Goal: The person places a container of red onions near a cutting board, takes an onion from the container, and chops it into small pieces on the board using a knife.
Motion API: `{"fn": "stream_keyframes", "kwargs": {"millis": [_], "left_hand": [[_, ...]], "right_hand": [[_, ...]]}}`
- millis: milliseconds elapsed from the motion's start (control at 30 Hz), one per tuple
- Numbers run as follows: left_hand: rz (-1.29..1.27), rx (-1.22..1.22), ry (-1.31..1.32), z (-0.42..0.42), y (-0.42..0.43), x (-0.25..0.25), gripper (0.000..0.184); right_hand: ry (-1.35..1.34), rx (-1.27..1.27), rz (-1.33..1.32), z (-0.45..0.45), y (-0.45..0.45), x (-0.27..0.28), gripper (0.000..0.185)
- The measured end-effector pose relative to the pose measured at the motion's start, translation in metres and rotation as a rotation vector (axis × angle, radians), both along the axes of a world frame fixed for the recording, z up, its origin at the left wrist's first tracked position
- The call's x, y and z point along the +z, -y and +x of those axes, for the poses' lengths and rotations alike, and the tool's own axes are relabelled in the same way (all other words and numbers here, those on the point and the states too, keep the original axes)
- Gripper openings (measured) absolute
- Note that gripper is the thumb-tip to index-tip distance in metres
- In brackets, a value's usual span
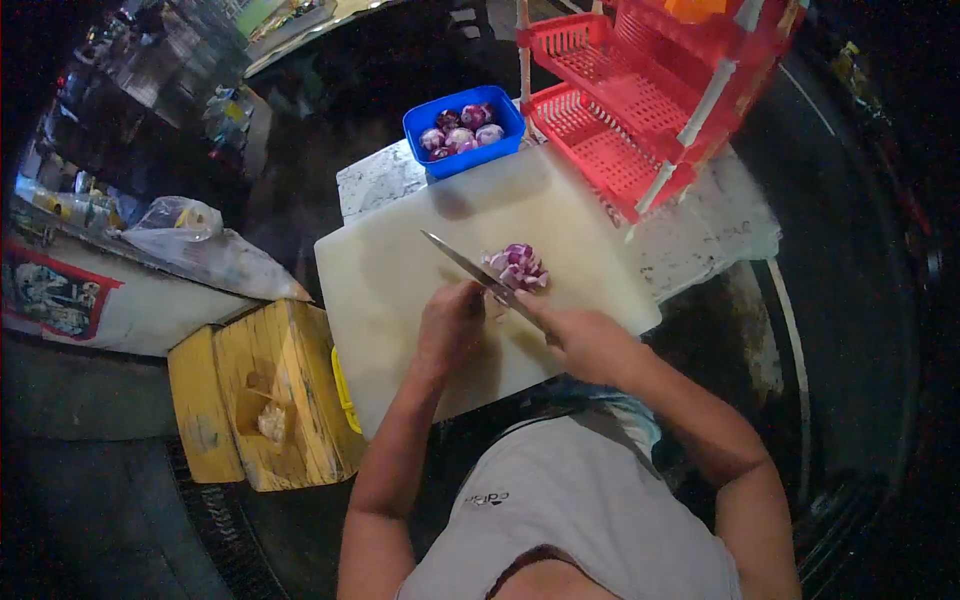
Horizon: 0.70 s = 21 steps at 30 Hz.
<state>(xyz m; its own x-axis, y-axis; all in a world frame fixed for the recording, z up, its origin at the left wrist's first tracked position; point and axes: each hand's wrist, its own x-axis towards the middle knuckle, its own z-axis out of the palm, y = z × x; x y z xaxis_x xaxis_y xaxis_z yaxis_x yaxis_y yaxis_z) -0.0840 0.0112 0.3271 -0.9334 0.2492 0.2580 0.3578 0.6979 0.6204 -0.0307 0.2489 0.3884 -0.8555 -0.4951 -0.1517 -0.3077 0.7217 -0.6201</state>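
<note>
The right hand (580,335) is closed around the handle of a knife (472,265), its fingers wrapped so that most of the handle is hidden. The left hand (453,318) is curled in on itself, fingertips drawn together just beside the blade; whether they pinch a piece cannot be told, since the knuckles cover them. The knife slants over the white cutting board (385,285), tip pointing forward and to the left, and its blade passes between the left hand and a small heap of chopped purple onion (519,267) lying on the board near the middle. Beyond the board's far edge, a blue container (420,163) holds several whole onions (462,139), purple and whitish, grouped together. To its right stands a red rack (600,135) of slotted baskets on pale posts, with something orange in its top tier. Left of the board is a worn yellow box (315,400) with a pale item at its front, too unclear to identify. Both forearms reach forward from the body and converge over the board; the right elbow is bent outward, the forearm angling in, while the left arm runs straighter, its wrist low over the board.
</note>
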Motion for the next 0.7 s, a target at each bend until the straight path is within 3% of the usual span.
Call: {"fn": "stream_keyframes", "kwargs": {"millis": [400,533,600,700], "left_hand": [[0.046,-0.078,-0.016,0.001,0.008,-0.001,0.011],[0.017,-0.105,-0.048,-0.002,0.007,0.005,0.008],[0.087,0.084,0.210,0.002,0.002,0.017,0.012],[0.205,0.144,0.262,0.006,0.019,0.018,0.017]], "right_hand": [[0.154,0.009,0.073,-0.009,0.012,0.009,0.081],[0.068,-0.013,0.002,-0.021,0.018,-0.008,0.078],[0.013,0.012,-0.052,-0.028,0.013,-0.012,0.078],[0.082,-0.073,-0.030,-0.025,0.001,0.003,0.078]]}}
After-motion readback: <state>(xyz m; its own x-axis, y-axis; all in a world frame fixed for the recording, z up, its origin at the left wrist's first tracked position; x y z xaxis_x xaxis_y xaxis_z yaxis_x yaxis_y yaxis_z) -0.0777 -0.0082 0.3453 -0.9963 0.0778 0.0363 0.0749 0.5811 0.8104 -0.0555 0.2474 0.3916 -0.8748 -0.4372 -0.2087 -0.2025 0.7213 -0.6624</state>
